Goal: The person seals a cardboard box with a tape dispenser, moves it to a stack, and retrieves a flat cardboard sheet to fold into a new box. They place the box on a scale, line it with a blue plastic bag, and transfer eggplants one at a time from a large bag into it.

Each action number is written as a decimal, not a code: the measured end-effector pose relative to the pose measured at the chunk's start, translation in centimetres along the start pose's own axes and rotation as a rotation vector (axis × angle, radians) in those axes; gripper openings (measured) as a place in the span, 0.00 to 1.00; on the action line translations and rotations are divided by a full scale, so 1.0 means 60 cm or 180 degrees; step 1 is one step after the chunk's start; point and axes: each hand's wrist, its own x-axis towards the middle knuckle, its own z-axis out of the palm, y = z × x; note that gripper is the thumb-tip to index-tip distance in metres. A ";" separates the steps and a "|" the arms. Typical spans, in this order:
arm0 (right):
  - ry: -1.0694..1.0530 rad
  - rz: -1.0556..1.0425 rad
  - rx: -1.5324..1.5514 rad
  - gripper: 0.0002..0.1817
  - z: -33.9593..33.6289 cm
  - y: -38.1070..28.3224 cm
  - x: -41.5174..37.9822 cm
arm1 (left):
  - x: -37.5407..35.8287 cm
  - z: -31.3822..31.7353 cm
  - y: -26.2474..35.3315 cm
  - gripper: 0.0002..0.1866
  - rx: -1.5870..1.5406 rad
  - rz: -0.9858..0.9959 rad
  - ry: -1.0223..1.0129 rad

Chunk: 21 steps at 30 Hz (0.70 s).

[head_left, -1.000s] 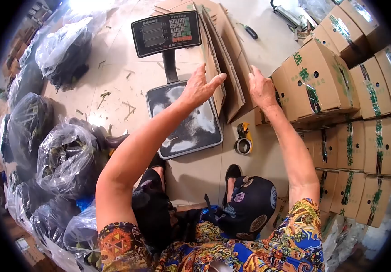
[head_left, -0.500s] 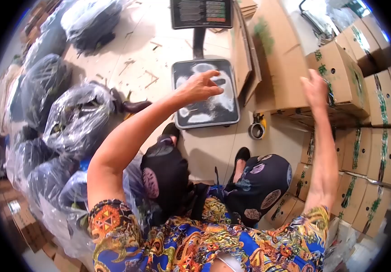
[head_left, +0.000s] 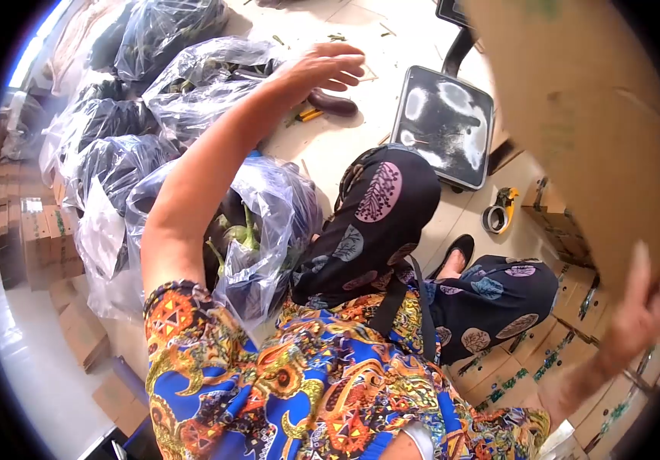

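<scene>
The right hand (head_left: 640,307) grips the lower edge of a flattened cardboard box (head_left: 590,115), held up at the right above the stacked cartons (head_left: 567,368). The left hand (head_left: 322,69) hangs open and empty, fingers spread, above the floor near an eggplant (head_left: 332,103) and the platform scale (head_left: 445,123).

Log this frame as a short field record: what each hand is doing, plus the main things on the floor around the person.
right hand: right hand grips the lower edge of a flat brown cardboard sheet, lifted up
left hand: left hand open, stretched out above the floor, holding nothing
nearest left hand: dark purple eggplant lying on the floor
scale: grey platform scale, nothing on it
tape: tape dispenser with yellow handle beside the scale
bags: clear plastic bags of eggplants on the person's left
</scene>
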 end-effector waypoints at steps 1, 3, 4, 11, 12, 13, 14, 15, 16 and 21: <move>-0.0447 0.0165 -0.0019 0.14 0.018 -0.018 -0.001 | -0.016 -0.003 0.003 0.29 -0.0086 0.0000 0.0153; -0.1006 0.0086 0.0038 0.12 0.083 -0.013 -0.004 | -0.017 0.015 0.009 0.31 -0.0193 -0.0006 0.0327; -0.1146 -0.0194 0.0122 0.11 0.120 0.011 -0.020 | -0.016 0.026 0.021 0.34 -0.0207 -0.0090 0.0298; -0.1929 -0.0507 0.1095 0.14 0.154 0.032 -0.057 | 0.116 0.128 0.042 0.47 0.0001 0.0091 0.0731; -0.2521 -0.0029 0.1126 0.15 0.140 0.027 -0.046 | 0.139 0.137 0.044 0.47 -0.0564 0.0156 0.0742; -0.2559 0.0138 0.1213 0.16 0.139 0.033 -0.042 | 0.165 0.141 0.037 0.46 -0.1085 0.0211 0.0689; -0.2601 0.0305 0.1316 0.17 0.142 0.038 -0.040 | 0.181 0.146 0.038 0.45 -0.1595 0.0249 0.0645; -0.2631 0.0203 0.1330 0.19 0.147 0.047 -0.033 | 0.187 0.158 0.036 0.43 -0.1258 0.0356 0.0672; -0.2652 0.0097 0.1343 0.20 0.152 0.053 -0.025 | 0.183 0.171 0.033 0.42 -0.0983 0.0480 0.0656; -0.2267 0.0633 0.2052 0.36 0.199 0.079 0.026 | 0.262 0.190 -0.272 0.43 -0.0264 -0.0879 0.0908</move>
